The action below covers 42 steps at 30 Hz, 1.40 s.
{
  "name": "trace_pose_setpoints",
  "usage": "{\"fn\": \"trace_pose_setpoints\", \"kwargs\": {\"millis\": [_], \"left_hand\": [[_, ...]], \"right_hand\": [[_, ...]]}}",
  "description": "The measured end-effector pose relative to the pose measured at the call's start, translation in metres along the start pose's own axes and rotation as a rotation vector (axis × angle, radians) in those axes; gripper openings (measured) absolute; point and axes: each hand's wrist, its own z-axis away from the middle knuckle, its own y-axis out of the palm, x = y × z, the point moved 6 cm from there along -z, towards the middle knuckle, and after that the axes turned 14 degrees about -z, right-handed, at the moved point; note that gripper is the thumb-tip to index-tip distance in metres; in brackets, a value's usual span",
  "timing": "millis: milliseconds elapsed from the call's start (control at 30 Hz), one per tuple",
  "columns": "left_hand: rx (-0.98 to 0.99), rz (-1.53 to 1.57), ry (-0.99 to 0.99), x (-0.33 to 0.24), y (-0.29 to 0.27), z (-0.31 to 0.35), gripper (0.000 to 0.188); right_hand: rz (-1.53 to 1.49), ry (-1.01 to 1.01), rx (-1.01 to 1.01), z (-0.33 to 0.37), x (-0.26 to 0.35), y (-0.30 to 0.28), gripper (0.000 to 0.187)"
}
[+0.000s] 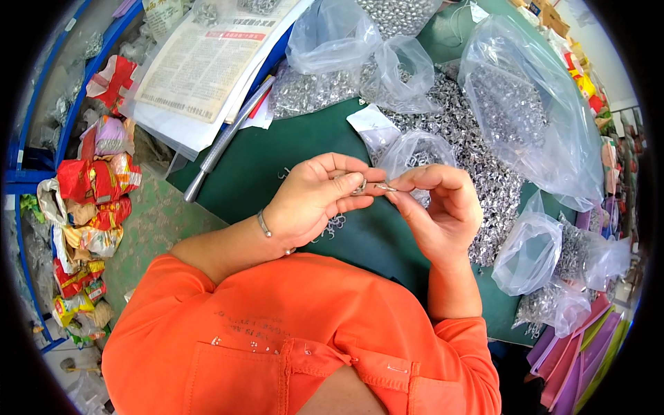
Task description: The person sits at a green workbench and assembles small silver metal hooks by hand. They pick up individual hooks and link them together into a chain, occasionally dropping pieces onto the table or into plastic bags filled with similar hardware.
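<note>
Over the green table (pixel 242 162) my two hands meet, fingertips almost touching. My left hand (pixel 301 197) is closed, with a small silvery metal part (pixel 360 185) between thumb and fingers. In a thumb-and-finger pinch, my right hand (pixel 448 211) grips a thin, shiny metal piece (pixel 386 187) whose tip reaches the left fingers. The exact kind of both parts is too small to make out. A few loose curved metal pieces (pixel 333 227) lie on the table beside my left wrist. Right of my hands spreads a large heap of small shiny metal parts (pixel 494 187).
Clear plastic bags (pixel 532 117) of metal parts stand around the heap and along the far side. A newspaper (pixel 200 79) and a long silvery rod (pixel 225 142) lie at the far left. Colourful packets (pixel 97 180) fill a blue rack at left; coloured strips (pixel 577 356) hang at lower right.
</note>
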Motion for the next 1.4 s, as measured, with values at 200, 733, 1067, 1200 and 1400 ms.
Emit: {"fn": "trace_pose_setpoints", "kwargs": {"millis": [200,733,1067,1200,1400], "left_hand": [[-0.036,-0.048,0.005,-0.001,-0.006,-0.001,0.017],[0.001,0.278,0.080,-0.007,-0.011,0.001,0.036],[0.002,0.170,0.020,-0.005,-0.006,0.005,0.035],[0.016,0.178,0.009,-0.008,-0.003,0.006,0.033],[0.083,0.262,-0.017,-0.010,-0.001,0.005,0.032]], "right_hand": [[0.369,-0.288,-0.056,-0.036,0.020,-0.009,0.022],[0.400,0.093,0.387,-0.025,-0.012,0.037,0.021],[0.464,0.016,0.329,-0.008,-0.009,0.034,0.020],[0.417,-0.035,0.311,-0.011,-0.006,0.030,0.020],[0.306,0.007,0.243,-0.009,-0.007,0.022,0.017]]}}
